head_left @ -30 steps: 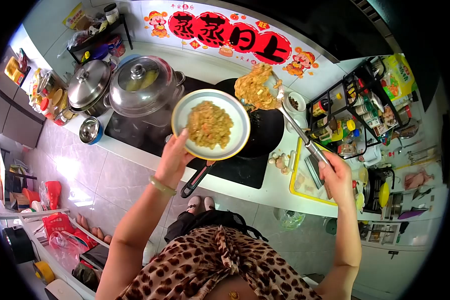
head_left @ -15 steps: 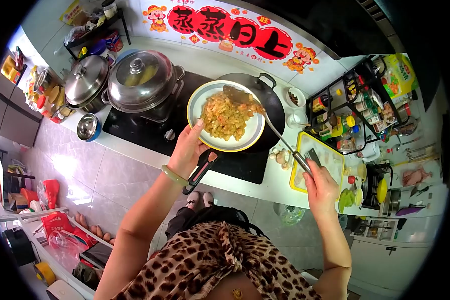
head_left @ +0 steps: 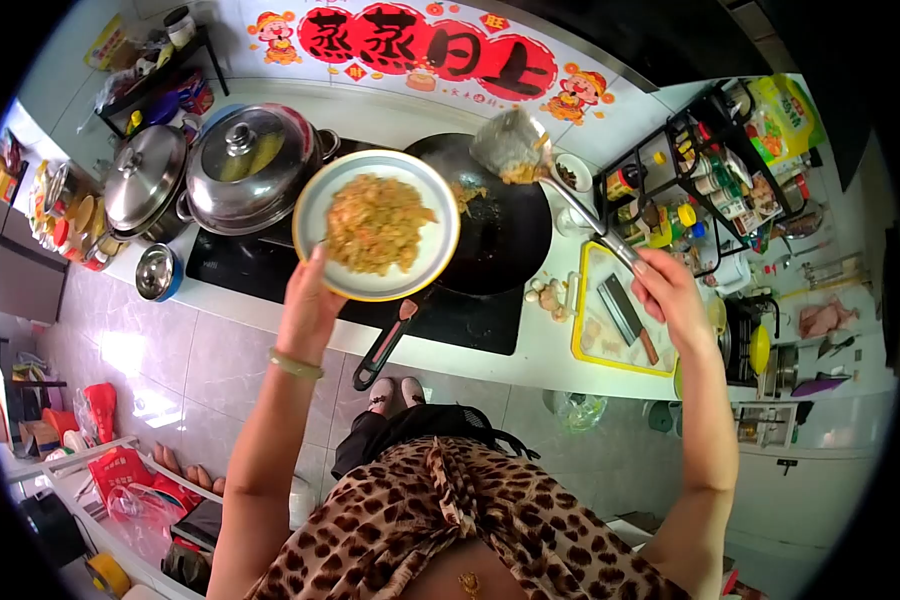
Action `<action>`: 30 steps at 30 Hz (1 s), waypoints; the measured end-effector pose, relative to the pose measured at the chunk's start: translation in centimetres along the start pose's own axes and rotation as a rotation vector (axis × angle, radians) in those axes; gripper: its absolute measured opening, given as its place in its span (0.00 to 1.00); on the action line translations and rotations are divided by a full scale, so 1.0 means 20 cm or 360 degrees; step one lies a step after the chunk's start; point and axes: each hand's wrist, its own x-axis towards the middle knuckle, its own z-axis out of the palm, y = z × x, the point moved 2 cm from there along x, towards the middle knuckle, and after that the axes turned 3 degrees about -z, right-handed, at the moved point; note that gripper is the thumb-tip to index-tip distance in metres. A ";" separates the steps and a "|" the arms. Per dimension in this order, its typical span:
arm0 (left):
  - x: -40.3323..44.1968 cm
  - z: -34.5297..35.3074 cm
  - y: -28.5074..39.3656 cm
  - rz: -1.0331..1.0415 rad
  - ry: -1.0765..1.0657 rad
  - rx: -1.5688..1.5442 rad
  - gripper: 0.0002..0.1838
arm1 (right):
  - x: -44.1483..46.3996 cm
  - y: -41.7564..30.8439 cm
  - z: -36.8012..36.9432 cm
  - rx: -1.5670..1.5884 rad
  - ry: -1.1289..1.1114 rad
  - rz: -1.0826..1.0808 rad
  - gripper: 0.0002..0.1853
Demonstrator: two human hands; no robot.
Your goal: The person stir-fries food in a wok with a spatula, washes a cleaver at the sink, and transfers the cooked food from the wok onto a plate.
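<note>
My left hand [head_left: 310, 305] grips the edge of a white plate [head_left: 428, 252] with a yellow rim, thumb on top. A mound of chopped, cooked food [head_left: 375, 222] in yellow-green and orange lies on it. Closed around the handle of a metal wok spatula [head_left: 595, 210] is my right hand [head_left: 673, 295]. The spatula's blade, smeared with food, is raised over the far right edge of the dark wok [head_left: 505, 245]. A few food bits [head_left: 465, 195] stay in the wok beside the plate, which overlaps the wok's left side.
On the left stand a lidded steamer pot [head_left: 245, 170], another lidded pot [head_left: 148, 185] and a metal bowl [head_left: 157, 272]. At right, a cleaver [head_left: 622, 308] lies on a yellow-edged cutting board [head_left: 595, 342], near garlic [head_left: 548, 298] and a black spice rack [head_left: 660, 180].
The plate has moved left, away from over the wok's middle. The spatula has lifted off the food and swung up and right. More of the wok and the cleaver now shows.
</note>
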 end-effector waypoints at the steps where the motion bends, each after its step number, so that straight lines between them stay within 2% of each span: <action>1: -0.03 -0.03 0.03 0.0018 -0.0020 0.0051 0.28 | 0.07 0.04 -0.03 0.0000 0.0009 0.0014 0.12; 3: -0.09 -0.09 0.08 0.0060 -0.0028 0.0034 0.28 | 0.24 0.14 -0.07 -0.0426 -0.0123 0.0004 0.11; 4: -0.11 -0.16 0.09 0.0098 -0.0046 0.0020 0.28 | 0.32 0.20 -0.09 -0.0429 -0.0131 0.0013 0.11; 6: -0.18 -0.22 0.12 0.0183 0.0123 0.0024 0.26 | 0.49 0.27 -0.11 -0.0909 -0.0267 0.0002 0.10; 9: -0.29 -0.33 0.16 0.0190 0.0266 0.0037 0.26 | 0.71 0.24 -0.11 -0.1032 -0.0448 0.0083 0.10; 11: -0.35 -0.40 0.16 0.0198 0.0345 0.0049 0.26 | 0.87 0.22 -0.09 -0.0901 -0.0523 0.0332 0.09; 15: -0.45 -0.48 0.12 0.0170 0.0496 -0.0012 0.25 | 1.05 -0.01 0.16 -0.1114 -0.0728 -0.0007 0.08; 17: -0.47 -0.51 0.09 0.0145 0.0548 -0.0025 0.24 | 1.00 -0.15 0.28 -0.1141 -0.0792 -0.0032 0.09; 19: -0.47 -0.53 0.07 0.0122 0.0551 -0.0052 0.24 | 0.86 -0.27 0.37 -0.1496 -0.0755 -0.0786 0.11; 20: -0.47 -0.53 0.05 0.0116 0.0542 -0.0065 0.24 | 0.77 -0.31 0.38 -0.1668 -0.0631 -0.0866 0.13; 22: -0.45 -0.53 0.03 0.0091 0.0538 -0.0092 0.24 | 0.65 -0.37 0.32 -0.1721 -0.0609 -0.0803 0.13; 23: -0.44 -0.53 0.01 0.0073 0.0543 -0.0104 0.24 | 0.63 -0.37 0.28 -0.1766 -0.0590 -0.0737 0.13; 25: -0.41 -0.54 -0.01 0.0065 0.0563 -0.0109 0.24 | 0.71 -0.29 0.14 -0.1850 -0.0573 -0.0850 0.13; 27: -0.38 -0.55 -0.04 0.0032 0.0533 -0.0109 0.24 | 0.85 -0.18 0.00 -0.1488 -0.0764 -0.0301 0.10; 28: -0.36 -0.56 -0.05 0.0019 0.0516 -0.0105 0.24 | 0.92 -0.15 -0.05 -0.1489 -0.0765 -0.0300 0.10; 30: -0.33 -0.56 -0.08 -0.0012 0.0483 -0.0081 0.24 | 1.03 -0.08 -0.12 -0.1268 -0.0882 0.0279 0.09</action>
